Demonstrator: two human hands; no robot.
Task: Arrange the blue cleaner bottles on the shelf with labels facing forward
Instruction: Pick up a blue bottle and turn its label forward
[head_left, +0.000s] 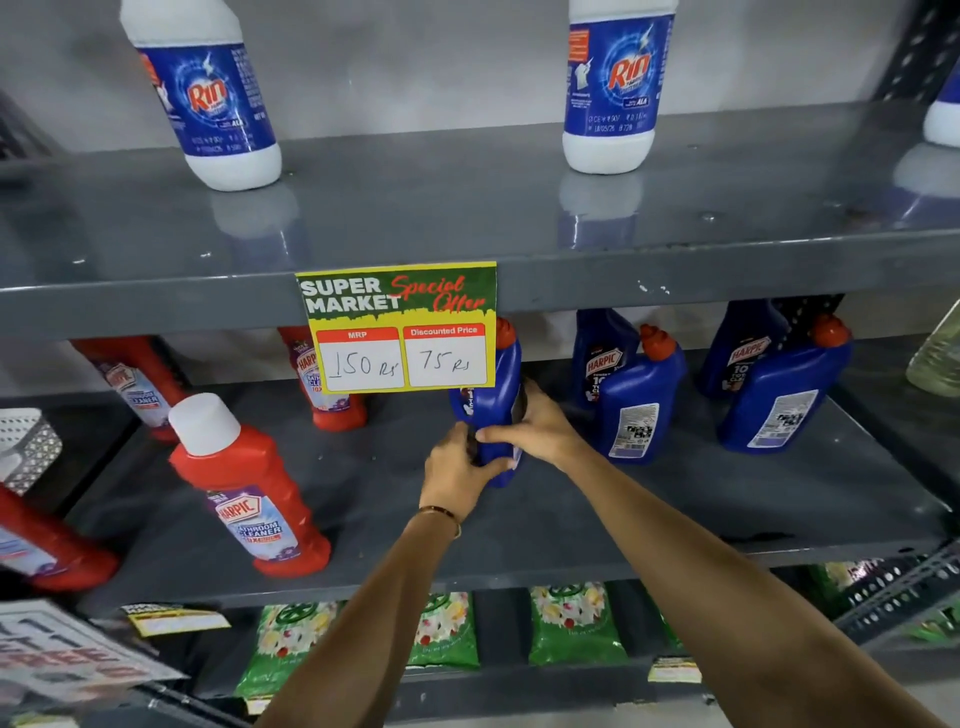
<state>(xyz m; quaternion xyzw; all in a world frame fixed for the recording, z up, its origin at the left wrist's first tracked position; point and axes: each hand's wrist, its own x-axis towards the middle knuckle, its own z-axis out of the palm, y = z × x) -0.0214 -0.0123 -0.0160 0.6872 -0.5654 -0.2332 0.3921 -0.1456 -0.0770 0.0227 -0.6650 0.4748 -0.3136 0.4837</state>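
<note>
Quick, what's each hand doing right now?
Left hand: closed on the blue plastic cleaner bottle, low down.
Right hand: closed on the same bottle, higher.

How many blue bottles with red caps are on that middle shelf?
5. One is held in both hands under the price sign. Two stand just right of it. Two more stand far right. The sign may hide others.

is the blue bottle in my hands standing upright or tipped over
Upright. The blue bottle stands with its red cap on top, left hand and right hand gripping its lower body.
</note>
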